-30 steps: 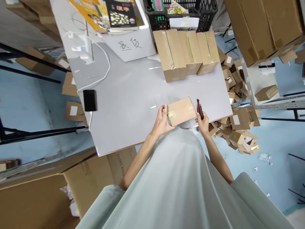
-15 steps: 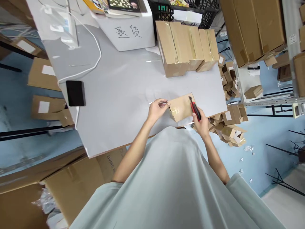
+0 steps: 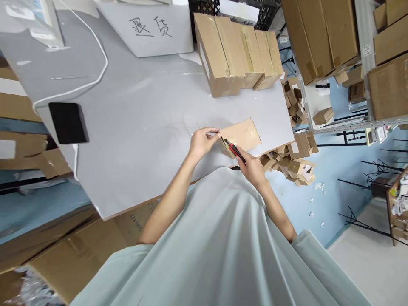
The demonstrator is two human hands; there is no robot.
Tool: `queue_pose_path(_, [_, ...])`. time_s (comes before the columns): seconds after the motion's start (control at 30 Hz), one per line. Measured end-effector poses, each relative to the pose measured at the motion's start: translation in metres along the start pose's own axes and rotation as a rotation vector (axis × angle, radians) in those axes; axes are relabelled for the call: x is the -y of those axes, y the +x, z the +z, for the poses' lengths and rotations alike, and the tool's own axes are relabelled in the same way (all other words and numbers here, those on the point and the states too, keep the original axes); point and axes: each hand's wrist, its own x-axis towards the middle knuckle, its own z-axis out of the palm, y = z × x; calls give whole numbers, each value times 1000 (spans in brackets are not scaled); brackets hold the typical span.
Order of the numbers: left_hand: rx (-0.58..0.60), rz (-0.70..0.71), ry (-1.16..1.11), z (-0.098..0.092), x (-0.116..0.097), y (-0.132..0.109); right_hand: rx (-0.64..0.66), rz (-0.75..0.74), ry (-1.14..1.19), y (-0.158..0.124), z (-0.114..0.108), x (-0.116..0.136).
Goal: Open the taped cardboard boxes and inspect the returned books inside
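A small cardboard box (image 3: 245, 131) with clear tape at its left end lies near the front edge of the grey-topped table. My left hand (image 3: 202, 143) is closed, thumb and fingers pinching the box's left end at a corner or flap; the exact grip is small in view. My right hand (image 3: 252, 168) is wrapped round a red and black utility knife (image 3: 236, 152). The knife's tip points up and left, at the taped left end of the box, close to my left fingertips. Whether the blade touches the cardboard I cannot tell.
Several taped cardboard boxes (image 3: 219, 55) stand at the back of the table (image 3: 143, 140), beside a white bin (image 3: 153, 34) with handwriting. A phone (image 3: 68, 123) with a white cable lies at the left. Opened cartons (image 3: 299, 170) are heaped on the floor at right.
My right hand has brought the knife leftward, from the box's right end to its taped left end. My left hand stays at the box's left end. The view has shifted slightly.
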Motion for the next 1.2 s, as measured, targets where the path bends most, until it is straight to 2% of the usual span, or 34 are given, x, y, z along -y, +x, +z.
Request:
queue_pose_path(0.27, [-24, 8, 51, 1, -9, -6, 104, 31, -246, -1, -25, 32])
queue_pose_path(0.53, [-61, 33, 31, 3, -8, -10, 190, 76, -369, -1, -42, 59])
queue_pose_path(0.9, [-53, 37, 24, 4, -5, -9, 191, 72, -392, -6, -45, 63])
queue_pose_path(1.2, [-63, 22, 28, 4, -8, -11, 223, 85, -446, 5, -38, 65])
